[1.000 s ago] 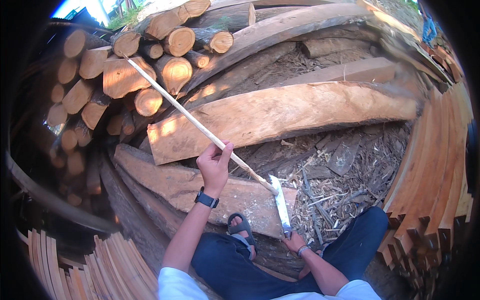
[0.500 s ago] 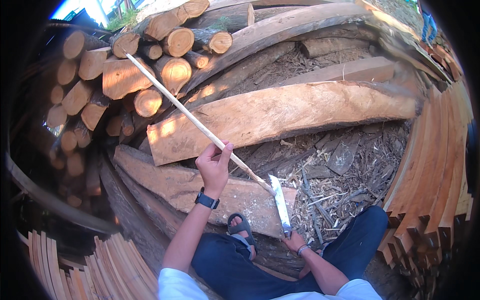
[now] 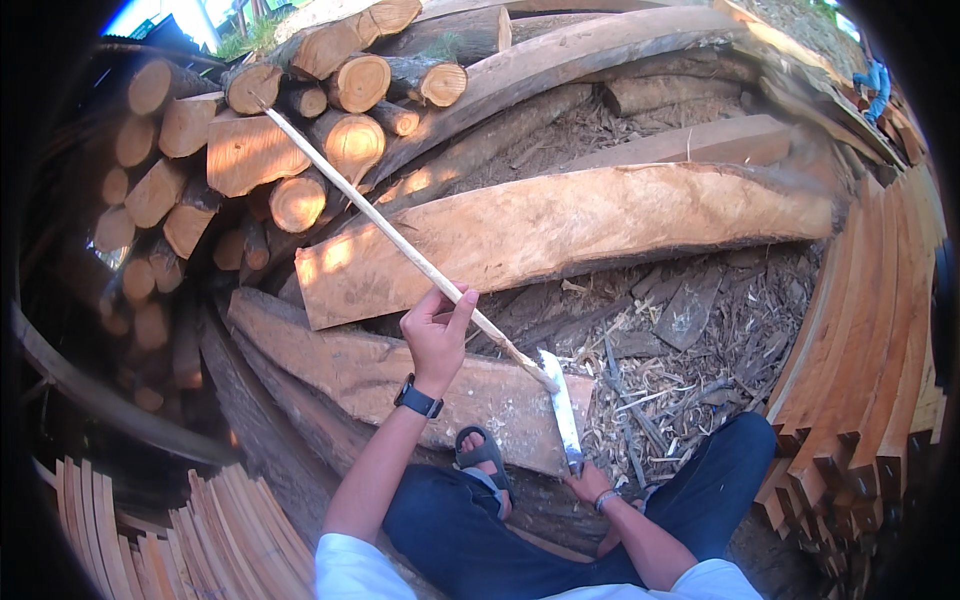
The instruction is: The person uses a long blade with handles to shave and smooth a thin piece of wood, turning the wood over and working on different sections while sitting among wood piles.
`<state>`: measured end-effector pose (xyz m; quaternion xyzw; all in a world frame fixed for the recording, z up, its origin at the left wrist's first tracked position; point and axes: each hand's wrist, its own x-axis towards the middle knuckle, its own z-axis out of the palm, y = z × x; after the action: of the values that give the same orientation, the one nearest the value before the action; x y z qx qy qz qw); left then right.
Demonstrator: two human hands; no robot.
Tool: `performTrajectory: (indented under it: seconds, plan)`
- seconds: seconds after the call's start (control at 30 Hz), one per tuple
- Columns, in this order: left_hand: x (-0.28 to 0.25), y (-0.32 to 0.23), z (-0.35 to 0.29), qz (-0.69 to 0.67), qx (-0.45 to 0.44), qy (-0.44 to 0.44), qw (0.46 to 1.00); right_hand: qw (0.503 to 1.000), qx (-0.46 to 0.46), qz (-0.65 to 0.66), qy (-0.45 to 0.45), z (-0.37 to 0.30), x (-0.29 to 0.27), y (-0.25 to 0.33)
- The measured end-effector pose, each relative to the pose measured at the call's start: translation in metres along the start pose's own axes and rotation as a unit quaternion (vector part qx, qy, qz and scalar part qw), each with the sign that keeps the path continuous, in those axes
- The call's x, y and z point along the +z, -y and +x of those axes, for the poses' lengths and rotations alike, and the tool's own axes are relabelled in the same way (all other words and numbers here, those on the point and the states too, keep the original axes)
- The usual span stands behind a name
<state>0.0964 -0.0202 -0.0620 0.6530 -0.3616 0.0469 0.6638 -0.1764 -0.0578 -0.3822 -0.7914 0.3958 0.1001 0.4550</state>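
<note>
A long pale wooden stick (image 3: 372,212) slants from the upper left to the middle, its near end looking roughly cut. My left hand (image 3: 438,335), with a dark watch at the wrist, pinches this stick towards its near end. In my right hand (image 3: 592,484) is the handle of a machete (image 3: 566,418), whose shiny blade points up and away from me. The stick's near end meets the blade close to its tip. Both are over the end of a thick sawn slab (image 3: 480,396), which has small pale chips on it.
Wood shavings (image 3: 650,385) and bark litter the ground to the right. A broad slab (image 3: 560,228) lies beyond. Cut logs (image 3: 352,148) are piled at the far left. Stacked boards (image 3: 850,330) stand at the right, thin strips (image 3: 220,535) at lower left. Far right is another person (image 3: 877,88).
My left hand and the stick have shifted slightly to the right, along the blade's tip. My right hand looks almost still. The person in the distance has changed posture.
</note>
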Motion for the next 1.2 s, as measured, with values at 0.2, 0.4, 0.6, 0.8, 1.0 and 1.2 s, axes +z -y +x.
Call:
performTrajectory:
  seconds: [0.2, 0.4, 0.6, 0.8, 1.0, 1.2]
  plan:
    - [0.0, -0.01, 0.002, 0.054, -0.018, 0.059, 0.997, 1.0, 0.005, -0.004, 0.009, 0.0, 0.0, 0.0]
    - [0.002, -0.007, 0.004, 0.044, -0.008, 0.045, 0.998, 1.0, 0.013, 0.0, 0.011, -0.001, 0.001, 0.001]
    - [0.007, -0.015, 0.003, 0.028, 0.03, -0.022, 0.999, 1.0, 0.009, 0.003, 0.015, -0.003, -0.004, 0.004]
    - [0.002, -0.003, 0.002, 0.036, 0.019, -0.004, 0.999, 1.0, 0.009, -0.002, 0.024, -0.002, -0.004, 0.006]
    - [0.005, -0.008, 0.001, 0.064, 0.003, 0.045, 0.997, 1.0, -0.001, -0.007, 0.008, -0.001, 0.0, 0.001]
    - [0.011, -0.018, -0.002, 0.038, 0.008, 0.059, 0.998, 1.0, 0.008, -0.01, 0.007, -0.003, -0.003, 0.002]
